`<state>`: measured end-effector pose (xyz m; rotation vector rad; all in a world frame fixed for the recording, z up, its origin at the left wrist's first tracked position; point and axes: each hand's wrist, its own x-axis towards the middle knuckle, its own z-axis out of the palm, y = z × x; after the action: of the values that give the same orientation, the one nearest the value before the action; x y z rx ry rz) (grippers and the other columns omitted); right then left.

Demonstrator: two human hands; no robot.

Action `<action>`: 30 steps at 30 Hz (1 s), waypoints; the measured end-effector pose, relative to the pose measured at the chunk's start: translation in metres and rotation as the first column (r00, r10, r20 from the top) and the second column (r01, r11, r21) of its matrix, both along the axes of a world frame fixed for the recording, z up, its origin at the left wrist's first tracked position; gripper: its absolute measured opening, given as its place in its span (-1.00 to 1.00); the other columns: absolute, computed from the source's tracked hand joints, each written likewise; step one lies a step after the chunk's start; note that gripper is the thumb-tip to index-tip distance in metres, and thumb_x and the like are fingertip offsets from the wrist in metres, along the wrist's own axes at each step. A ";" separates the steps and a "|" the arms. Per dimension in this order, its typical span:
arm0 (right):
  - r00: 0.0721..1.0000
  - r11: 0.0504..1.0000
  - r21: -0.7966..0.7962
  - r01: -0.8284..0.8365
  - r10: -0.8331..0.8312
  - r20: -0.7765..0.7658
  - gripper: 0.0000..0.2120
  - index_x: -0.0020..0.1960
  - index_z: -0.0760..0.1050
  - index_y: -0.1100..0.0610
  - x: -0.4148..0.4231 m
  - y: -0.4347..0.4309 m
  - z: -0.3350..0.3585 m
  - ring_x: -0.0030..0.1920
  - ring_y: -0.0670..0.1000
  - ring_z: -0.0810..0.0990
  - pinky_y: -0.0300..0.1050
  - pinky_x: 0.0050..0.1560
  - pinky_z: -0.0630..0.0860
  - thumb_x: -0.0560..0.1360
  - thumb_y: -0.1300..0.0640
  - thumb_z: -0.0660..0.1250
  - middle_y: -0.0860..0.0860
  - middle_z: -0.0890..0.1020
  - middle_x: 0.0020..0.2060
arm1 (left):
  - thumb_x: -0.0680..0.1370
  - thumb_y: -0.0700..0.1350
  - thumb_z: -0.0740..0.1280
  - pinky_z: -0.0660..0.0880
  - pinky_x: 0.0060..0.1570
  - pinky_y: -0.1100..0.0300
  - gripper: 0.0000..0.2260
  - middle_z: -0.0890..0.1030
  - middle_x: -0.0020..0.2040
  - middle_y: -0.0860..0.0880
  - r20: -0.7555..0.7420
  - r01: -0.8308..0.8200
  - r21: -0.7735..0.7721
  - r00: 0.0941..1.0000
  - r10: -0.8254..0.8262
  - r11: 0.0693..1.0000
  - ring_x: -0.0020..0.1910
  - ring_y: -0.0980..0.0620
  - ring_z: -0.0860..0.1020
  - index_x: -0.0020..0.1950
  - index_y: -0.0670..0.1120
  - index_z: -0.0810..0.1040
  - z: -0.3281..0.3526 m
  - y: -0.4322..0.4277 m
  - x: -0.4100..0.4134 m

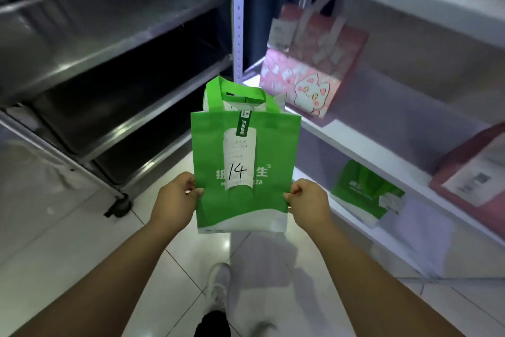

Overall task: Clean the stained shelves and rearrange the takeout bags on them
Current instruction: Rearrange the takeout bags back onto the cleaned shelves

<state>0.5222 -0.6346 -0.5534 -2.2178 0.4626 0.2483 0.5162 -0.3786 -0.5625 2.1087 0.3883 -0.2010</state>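
hands pinch a green bag (243,172) by its side edges, left hand (175,200) and right hand (308,201), upright above the tiled floor (68,241). beyond it the white shelves (382,140) hold pink bags (308,68) and another green one.

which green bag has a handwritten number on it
The green bag gripped by left hand and right hand, marked 14; the other green bag lies on the lower shelf.

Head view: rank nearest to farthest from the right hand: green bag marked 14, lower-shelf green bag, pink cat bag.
1. Green bag marked 14, in the right hand.
2. Lower-shelf green bag, rightward.
3. Pink cat bag, shelf above.
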 end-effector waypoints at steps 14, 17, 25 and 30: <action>0.906 0.997 0.071 -0.021 -0.011 0.422 -0.83 -0.29 0.43 0.16 0.019 0.013 0.196 -0.17 0.24 0.59 0.20 -0.11 0.57 0.45 0.28 0.34 0.17 0.59 -0.27 | 0.52 -0.23 0.30 0.61 -0.24 0.15 -0.72 0.65 -0.22 0.13 0.412 0.018 -0.092 0.911 0.021 0.996 -0.21 0.13 0.64 -0.22 0.17 0.52 0.199 0.016 0.017; 0.873 0.995 0.104 0.000 -0.051 0.485 -0.77 -0.33 0.40 0.08 0.036 0.017 0.228 -0.18 0.23 0.59 0.22 -0.12 0.57 0.45 0.29 0.33 0.13 0.59 -0.29 | 0.52 -0.22 0.31 0.62 -0.12 0.00 -0.76 0.66 -0.15 0.08 0.468 0.048 -0.090 0.883 0.000 0.995 -0.15 0.05 0.65 -0.20 0.13 0.52 0.230 0.023 0.039; 0.744 0.987 0.102 0.121 -0.158 0.649 -0.82 -0.30 0.42 0.09 0.079 0.025 0.302 -0.24 0.20 0.58 0.13 -0.17 0.57 0.43 0.28 0.30 0.08 0.58 -0.33 | 0.49 -0.24 0.33 0.63 -0.15 -0.02 -0.77 0.67 -0.20 0.06 0.613 0.164 -0.073 0.786 -0.086 0.984 -0.19 0.04 0.65 -0.22 0.11 0.53 0.308 0.028 0.121; 0.674 0.974 0.079 0.211 -0.204 0.710 -0.75 -0.32 0.38 0.06 0.103 0.021 0.331 -0.21 0.19 0.57 0.09 -0.18 0.57 0.47 0.30 0.28 0.06 0.56 -0.33 | 0.47 -0.22 0.36 0.62 -0.25 0.03 -0.79 0.66 -0.25 0.03 0.677 0.250 -0.035 0.718 -0.161 0.968 -0.24 0.00 0.64 -0.22 0.10 0.52 0.337 0.017 0.170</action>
<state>0.6250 -0.6131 -0.2220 -2.0378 0.2646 -0.7385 0.6864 -0.3611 -0.2253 1.9377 -0.2951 0.4057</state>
